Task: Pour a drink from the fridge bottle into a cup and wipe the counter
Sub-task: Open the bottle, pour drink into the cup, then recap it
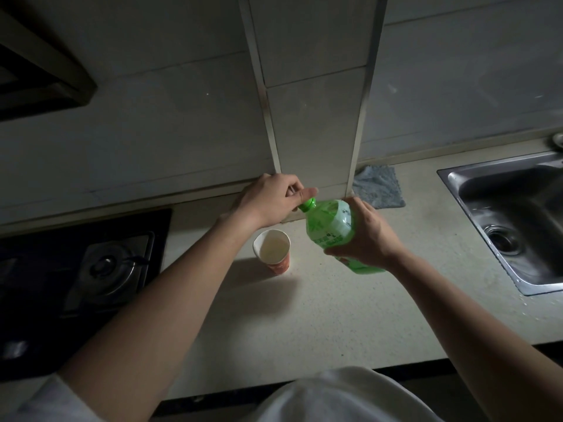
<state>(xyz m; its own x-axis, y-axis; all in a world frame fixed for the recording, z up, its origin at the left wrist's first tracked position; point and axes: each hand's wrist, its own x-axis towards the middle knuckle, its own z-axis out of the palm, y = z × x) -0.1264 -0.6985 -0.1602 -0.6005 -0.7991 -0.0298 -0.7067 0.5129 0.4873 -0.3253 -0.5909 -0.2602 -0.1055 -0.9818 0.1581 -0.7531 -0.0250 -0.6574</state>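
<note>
Dim kitchen, person at the bench [304, 324], both hands busy.

- Right hand [365, 236]: wrapped round the body of a green bottle [330, 226], thumb underneath, fingers over the label. Bottle tilted, neck pointing left and up toward the other hand. Its base is hidden behind the wrist.
- Left hand [274, 199]: fingers curled, thumb and fingers pinching the green cap [308, 204], which sits on the neck.
- Cup [272, 249]: paper, red-patterned, upright on the bench just left of the bottle and below the left wrist. Pale drink inside, well up the wall.
- Cloth [379, 187]: grey-blue, lying flat at the back of the bench against the tiled pillar [316, 117], behind the bottle, untouched.
- Steel sink [451, 175] to the right; black gas stove [106, 263] to the left.
</note>
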